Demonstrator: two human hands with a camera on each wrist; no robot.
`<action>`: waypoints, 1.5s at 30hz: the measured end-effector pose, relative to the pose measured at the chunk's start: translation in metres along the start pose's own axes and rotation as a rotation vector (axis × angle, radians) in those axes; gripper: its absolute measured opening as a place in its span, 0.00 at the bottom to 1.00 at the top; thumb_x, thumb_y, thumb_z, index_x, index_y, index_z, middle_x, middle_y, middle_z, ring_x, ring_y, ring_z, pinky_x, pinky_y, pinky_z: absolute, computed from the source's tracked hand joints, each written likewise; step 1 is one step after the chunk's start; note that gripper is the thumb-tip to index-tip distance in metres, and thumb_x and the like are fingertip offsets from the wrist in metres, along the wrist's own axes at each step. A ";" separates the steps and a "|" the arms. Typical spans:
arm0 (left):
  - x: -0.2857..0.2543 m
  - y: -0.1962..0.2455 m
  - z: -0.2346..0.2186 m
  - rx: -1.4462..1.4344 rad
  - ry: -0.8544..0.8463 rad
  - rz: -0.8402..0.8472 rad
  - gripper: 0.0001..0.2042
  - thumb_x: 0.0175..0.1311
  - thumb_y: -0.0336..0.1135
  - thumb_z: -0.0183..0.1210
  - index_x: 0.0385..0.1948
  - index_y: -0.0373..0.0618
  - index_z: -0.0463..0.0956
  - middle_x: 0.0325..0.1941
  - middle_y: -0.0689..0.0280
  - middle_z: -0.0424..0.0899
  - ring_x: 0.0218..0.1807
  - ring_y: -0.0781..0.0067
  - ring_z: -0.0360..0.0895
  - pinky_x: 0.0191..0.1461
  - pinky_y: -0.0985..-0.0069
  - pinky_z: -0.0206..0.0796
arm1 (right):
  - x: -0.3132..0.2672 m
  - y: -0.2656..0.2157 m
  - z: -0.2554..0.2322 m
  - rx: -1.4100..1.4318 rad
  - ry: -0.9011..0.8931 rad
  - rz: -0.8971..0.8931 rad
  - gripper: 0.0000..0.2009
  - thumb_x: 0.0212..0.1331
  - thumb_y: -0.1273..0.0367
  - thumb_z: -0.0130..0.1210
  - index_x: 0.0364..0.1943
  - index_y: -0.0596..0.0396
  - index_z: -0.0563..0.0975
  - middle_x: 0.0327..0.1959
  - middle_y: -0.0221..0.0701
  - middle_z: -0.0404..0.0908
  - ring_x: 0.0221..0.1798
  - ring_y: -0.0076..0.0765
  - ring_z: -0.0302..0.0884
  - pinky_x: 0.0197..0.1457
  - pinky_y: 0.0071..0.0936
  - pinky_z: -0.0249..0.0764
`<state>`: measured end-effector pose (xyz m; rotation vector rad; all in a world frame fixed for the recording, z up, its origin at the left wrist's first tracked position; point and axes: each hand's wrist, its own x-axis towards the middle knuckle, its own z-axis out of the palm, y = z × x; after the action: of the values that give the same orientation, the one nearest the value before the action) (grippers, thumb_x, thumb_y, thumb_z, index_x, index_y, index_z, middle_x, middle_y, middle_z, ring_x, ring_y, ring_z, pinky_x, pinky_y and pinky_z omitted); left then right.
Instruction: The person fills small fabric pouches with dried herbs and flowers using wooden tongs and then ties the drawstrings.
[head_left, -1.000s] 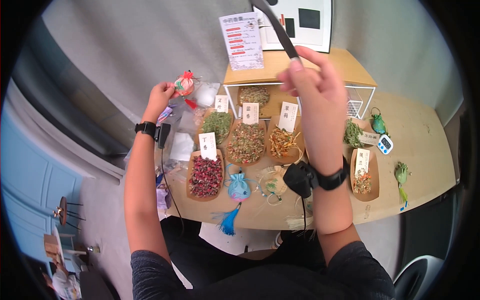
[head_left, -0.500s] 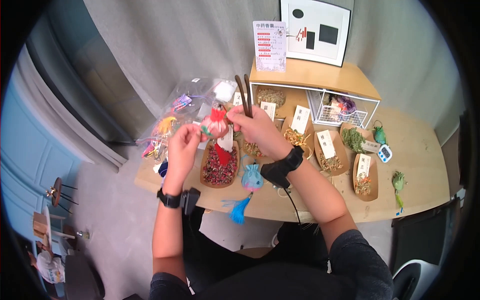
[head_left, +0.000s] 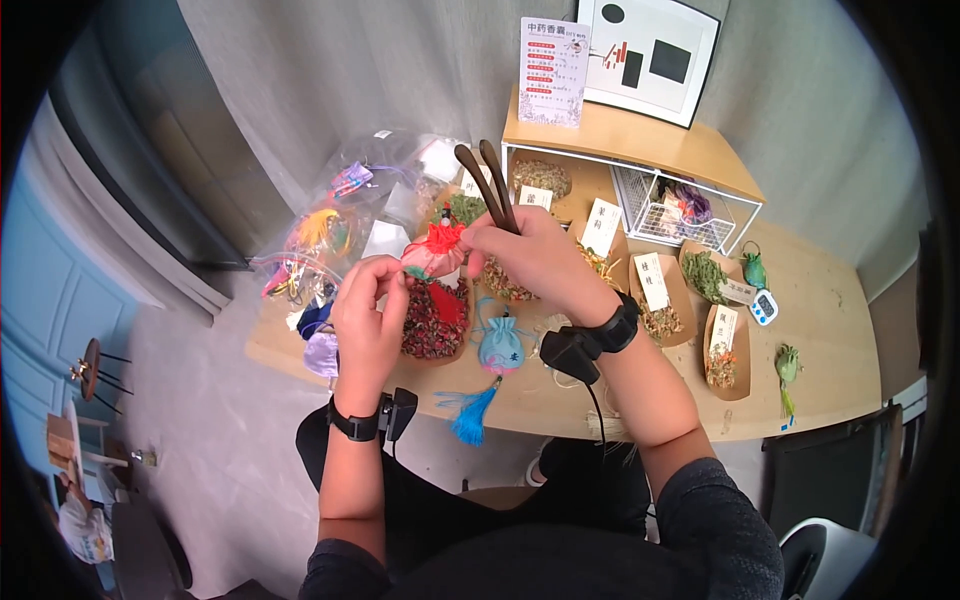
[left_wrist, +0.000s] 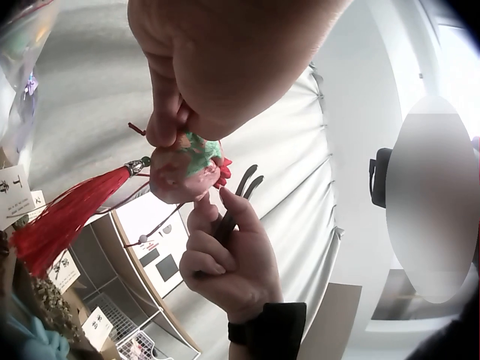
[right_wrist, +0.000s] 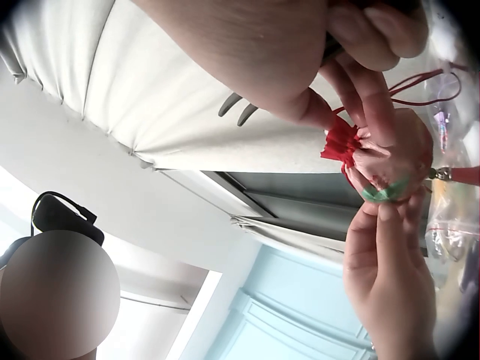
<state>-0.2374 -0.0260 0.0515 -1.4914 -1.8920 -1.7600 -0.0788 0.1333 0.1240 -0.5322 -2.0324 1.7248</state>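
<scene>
A pink drawstring sachet (head_left: 432, 258) with a red ruffled mouth and a green patch is between my hands, above the tray of dried rosebuds (head_left: 425, 335). My left hand (head_left: 368, 315) pinches its lower side near the green patch. Its red tassel (left_wrist: 75, 217) hangs from the bottom in the left wrist view. Slim dark tongs (head_left: 487, 188) are held in my right hand (head_left: 535, 262), both prongs pointing up and away. In the right wrist view, fingers of that same hand touch the sachet (right_wrist: 401, 146) by its gathered red ruffle (right_wrist: 341, 145).
Labelled paper trays of dried herbs, one tray (head_left: 658, 300) at right, spread over the table (head_left: 830, 330). A blue sachet (head_left: 500, 345) lies near the front edge. Plastic bags (head_left: 330, 220) fill the left side. Behind stands a wooden shelf (head_left: 640, 145); a white timer (head_left: 763, 307) sits right.
My left hand brought the pink sachet in from the left, and my right hand came down with the tongs to meet it. Lately the right fingers have settled at the ruffle.
</scene>
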 end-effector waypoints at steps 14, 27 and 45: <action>-0.003 -0.009 -0.004 0.081 0.004 0.023 0.06 0.67 0.20 0.60 0.42 0.34 0.79 0.45 0.57 0.84 0.41 0.67 0.84 0.46 0.73 0.79 | -0.002 -0.004 0.000 -0.215 -0.082 -0.021 0.13 0.64 0.63 0.58 0.29 0.58 0.87 0.26 0.29 0.87 0.30 0.24 0.79 0.39 0.26 0.72; -0.004 -0.015 -0.007 0.055 0.000 -0.021 0.07 0.65 0.18 0.59 0.43 0.34 0.79 0.45 0.57 0.84 0.41 0.66 0.85 0.46 0.73 0.79 | 0.001 0.012 0.000 -0.249 -0.154 -0.148 0.12 0.68 0.64 0.58 0.35 0.59 0.86 0.25 0.26 0.86 0.25 0.20 0.74 0.30 0.25 0.69; -0.011 0.029 -0.003 0.160 -0.054 -0.011 0.03 0.68 0.28 0.61 0.36 0.39 0.79 0.26 0.60 0.76 0.26 0.61 0.74 0.32 0.67 0.64 | -0.014 0.016 0.036 -0.526 0.123 -0.278 0.11 0.56 0.68 0.62 0.38 0.63 0.86 0.22 0.43 0.81 0.24 0.36 0.78 0.31 0.33 0.73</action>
<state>-0.2123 -0.0396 0.0645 -1.4878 -2.0174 -1.5454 -0.0866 0.0985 0.1021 -0.4684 -2.3367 0.9715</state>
